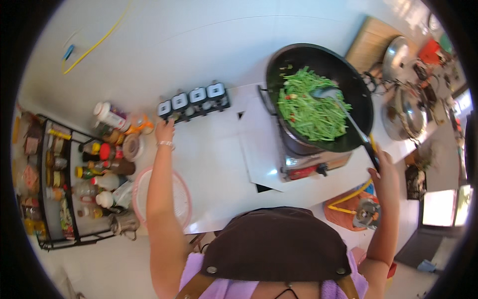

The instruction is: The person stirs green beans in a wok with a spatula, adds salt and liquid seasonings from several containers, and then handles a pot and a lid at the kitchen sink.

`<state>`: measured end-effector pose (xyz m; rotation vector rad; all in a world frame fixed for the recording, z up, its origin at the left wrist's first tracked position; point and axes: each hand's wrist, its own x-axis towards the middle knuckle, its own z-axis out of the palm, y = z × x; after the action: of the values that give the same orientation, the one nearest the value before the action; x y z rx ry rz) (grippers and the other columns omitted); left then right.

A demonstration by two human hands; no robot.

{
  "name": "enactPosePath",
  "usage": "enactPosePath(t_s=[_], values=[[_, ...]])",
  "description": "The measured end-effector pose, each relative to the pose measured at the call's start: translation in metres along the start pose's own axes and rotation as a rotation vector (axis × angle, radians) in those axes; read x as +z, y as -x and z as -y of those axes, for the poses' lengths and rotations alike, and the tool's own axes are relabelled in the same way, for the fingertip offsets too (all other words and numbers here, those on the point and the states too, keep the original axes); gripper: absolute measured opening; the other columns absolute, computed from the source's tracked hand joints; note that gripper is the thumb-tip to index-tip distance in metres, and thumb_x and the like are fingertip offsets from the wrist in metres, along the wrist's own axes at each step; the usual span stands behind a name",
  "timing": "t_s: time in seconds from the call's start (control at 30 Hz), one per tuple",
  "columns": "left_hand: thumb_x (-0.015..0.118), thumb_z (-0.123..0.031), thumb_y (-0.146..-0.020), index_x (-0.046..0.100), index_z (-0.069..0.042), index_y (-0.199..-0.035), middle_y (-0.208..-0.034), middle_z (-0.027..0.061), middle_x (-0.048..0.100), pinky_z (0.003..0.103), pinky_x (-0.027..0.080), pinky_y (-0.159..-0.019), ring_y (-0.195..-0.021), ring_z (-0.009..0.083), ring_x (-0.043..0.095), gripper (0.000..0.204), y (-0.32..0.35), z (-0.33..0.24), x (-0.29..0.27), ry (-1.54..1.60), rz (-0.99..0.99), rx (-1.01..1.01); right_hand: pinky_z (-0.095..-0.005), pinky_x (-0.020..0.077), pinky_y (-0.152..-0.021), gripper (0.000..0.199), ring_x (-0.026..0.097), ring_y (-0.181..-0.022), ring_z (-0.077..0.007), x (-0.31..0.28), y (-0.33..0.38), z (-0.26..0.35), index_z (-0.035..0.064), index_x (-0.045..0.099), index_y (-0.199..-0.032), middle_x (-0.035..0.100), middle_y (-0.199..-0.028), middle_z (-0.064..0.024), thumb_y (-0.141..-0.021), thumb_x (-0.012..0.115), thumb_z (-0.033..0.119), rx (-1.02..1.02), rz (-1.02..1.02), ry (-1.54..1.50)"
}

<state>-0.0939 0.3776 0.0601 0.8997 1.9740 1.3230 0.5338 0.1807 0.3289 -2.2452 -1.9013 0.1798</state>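
Observation:
My right hand (384, 164) is closed around the dark handle of a spatula (354, 124). Its metal blade rests among cut green vegetables (311, 110), dotted with a few red bits, in a large black wok (358, 102). My left hand (165, 131), with a bracelet at the wrist, reaches forward to the leftmost box of a black seasoning rack (199, 110). Its fingers are curled at the front of that box, and what they hold is too small to make out. Several square, light-lidded boxes stand in a row in the rack.
The wok sits on a gas stove (298, 172) on the white counter (214, 154). Bottles and jars (107, 164) crowd the left beside a black shelf (50, 184). A pink-rimmed basket (184, 199) lies under my left forearm. A lidded pot (403, 117) and cutting board (373, 42) stand right.

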Motion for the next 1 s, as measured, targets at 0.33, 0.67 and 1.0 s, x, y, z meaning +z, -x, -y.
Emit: enactPosePath(t_s=[0.33,0.67,1.0], values=[[0.072,-0.045,-0.076,0.041,0.007,-0.134,-0.136,0.0292,0.044,0.045,0.039,-0.102,-0.123,0.0391,0.046,0.084,0.223,0.023,-0.002,-1.066,0.63,0.382,-0.0438,0.0502,-0.072,0.046,0.063,-0.083,-0.036,-0.101,-0.008,-0.016,0.0095,0.054,-0.122,0.064,-0.096,-0.018,-0.077,0.055,0.001,-0.245,-0.096,0.206],[0.081,-0.057,-0.061,0.027,0.008,-0.142,-0.146,0.0334,0.026,0.05,0.037,-0.106,-0.133,0.0475,0.034,0.117,0.287,-0.003,0.017,-1.438,0.647,0.047,-0.0418,0.0488,-0.071,0.045,0.061,-0.081,-0.0325,-0.14,-0.029,-0.025,0.013,0.064,-0.113,0.063,-0.088,-0.0118,-0.069,0.07,0.003,-0.47,0.086,0.335],[0.077,-0.061,-0.062,0.024,0.015,-0.14,-0.144,0.0365,0.029,0.05,0.026,-0.113,-0.138,0.0462,0.025,0.121,0.284,0.011,0.016,-1.472,0.691,0.097,-0.0375,0.0491,-0.067,0.029,0.063,-0.071,-0.0267,-0.148,-0.106,0.005,0.0089,0.07,-0.104,0.065,-0.076,-0.0136,-0.075,0.068,0.007,-0.408,-0.05,0.284]])
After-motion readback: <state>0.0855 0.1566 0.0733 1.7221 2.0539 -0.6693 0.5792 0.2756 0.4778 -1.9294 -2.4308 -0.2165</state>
